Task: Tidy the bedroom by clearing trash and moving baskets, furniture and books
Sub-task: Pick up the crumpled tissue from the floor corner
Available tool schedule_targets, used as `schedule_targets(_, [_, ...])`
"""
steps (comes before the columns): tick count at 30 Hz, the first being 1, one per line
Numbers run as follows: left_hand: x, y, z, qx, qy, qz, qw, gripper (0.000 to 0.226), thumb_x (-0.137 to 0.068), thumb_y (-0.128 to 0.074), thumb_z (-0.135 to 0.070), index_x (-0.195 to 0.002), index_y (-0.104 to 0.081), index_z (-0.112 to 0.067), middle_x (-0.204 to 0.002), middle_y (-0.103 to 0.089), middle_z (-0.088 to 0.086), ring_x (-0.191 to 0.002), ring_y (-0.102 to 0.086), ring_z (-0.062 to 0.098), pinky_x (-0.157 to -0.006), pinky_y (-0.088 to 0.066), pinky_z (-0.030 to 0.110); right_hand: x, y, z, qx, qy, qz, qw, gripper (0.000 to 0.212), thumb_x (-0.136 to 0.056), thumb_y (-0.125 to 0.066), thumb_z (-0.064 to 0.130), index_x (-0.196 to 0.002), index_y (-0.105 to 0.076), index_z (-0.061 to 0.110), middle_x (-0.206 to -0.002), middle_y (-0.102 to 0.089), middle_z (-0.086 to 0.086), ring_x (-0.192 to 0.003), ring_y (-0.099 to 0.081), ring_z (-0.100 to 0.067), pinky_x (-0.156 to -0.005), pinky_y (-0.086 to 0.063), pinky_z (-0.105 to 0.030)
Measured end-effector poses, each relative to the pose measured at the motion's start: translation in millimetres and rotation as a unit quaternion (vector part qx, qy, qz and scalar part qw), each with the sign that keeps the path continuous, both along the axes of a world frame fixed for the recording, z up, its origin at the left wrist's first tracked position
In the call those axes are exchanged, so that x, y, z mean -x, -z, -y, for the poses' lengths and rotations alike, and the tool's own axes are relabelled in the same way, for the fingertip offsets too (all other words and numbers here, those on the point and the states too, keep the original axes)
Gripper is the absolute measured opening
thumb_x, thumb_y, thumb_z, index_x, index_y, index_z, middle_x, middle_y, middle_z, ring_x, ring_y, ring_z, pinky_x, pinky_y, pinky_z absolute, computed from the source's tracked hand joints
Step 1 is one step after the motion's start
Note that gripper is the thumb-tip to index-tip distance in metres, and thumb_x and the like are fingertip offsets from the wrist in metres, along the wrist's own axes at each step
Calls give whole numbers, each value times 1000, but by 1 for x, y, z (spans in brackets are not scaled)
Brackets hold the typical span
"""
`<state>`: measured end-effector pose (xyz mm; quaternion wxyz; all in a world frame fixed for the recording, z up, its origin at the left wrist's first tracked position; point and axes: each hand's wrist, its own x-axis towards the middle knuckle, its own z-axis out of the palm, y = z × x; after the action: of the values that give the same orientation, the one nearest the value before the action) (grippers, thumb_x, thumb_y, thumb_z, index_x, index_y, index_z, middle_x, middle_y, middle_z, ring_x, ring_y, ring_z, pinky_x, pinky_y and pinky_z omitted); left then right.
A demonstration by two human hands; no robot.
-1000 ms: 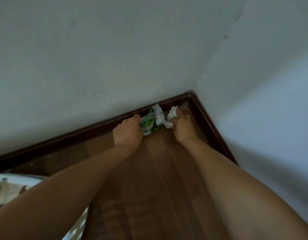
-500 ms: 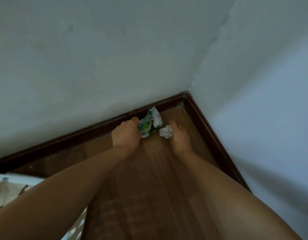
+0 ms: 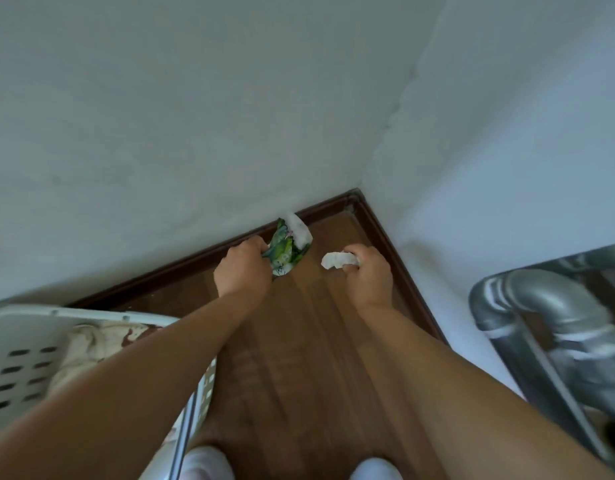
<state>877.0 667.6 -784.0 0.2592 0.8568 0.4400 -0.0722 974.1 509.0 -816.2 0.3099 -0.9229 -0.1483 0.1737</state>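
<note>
Pale walls (image 3: 195, 116) and dark skirting board (image 3: 327, 205) edge wooden floor (image 3: 299, 341); blurred tubing (image 3: 541, 301), perhaps metal, at right

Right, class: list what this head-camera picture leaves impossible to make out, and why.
Head view, green wrapper: print too small and crumpled to read.
Head view, white basket: cut off by the left edge, contents partly hidden by the left forearm.
Head view, metal frame: blurred, cut off by the right edge.

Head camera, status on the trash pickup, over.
Left hand grips green wrapper. Right hand grips crumpled tissue. White basket beside left arm.
</note>
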Motion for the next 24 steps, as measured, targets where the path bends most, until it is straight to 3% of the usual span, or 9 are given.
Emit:
schedule_targets(4, [11,-84,10,0,-5,-5,1000,18,-87,-50,-14,-97,-61,-23,-80,-59,1,-74,-55,25,-63,-41,29,14,-92,1,-6,8,4,1000,25,-87,-58,2,-109,-68,10,-103,-63,-7,-93,-58,-22,-72,-36,-24])
schedule_targets(11, [7,-263,28,18,-11,15,1000,17,-86,-46,-12,-89,-58,-24,-76,-60,1,-71,-58,26,-58,-46,29,21,-272,-3,-11,14,-3,1000,28,-89,-57,5,-115,-66,12,-109,-62,-7,-102,-57,-23,-77,-36,-23])
schedule_targets(16, [6,-384,36,15,-19,35,999,16,-88,-45,-10,-89,-58,-21,-77,-58,1,-68,-52,22,-52,-35,25,27,-389,1,-23,1,-8,1000,28,-91,-56,7,-116,-65,13,-110,-63,-6,-103,-57,-22,-78,-33,-19])
schedule_targets(24, [11,-553,43,6,-36,81,996,17,-86,-46,-12,-91,-59,-22,-79,-60,0,-73,-56,24,-58,-41,28,33,-565,8,-60,-12,11,998,28,-94,-54,10,-120,-63,15,-111,-62,-5,-104,-56,-21,-84,-37,-20])
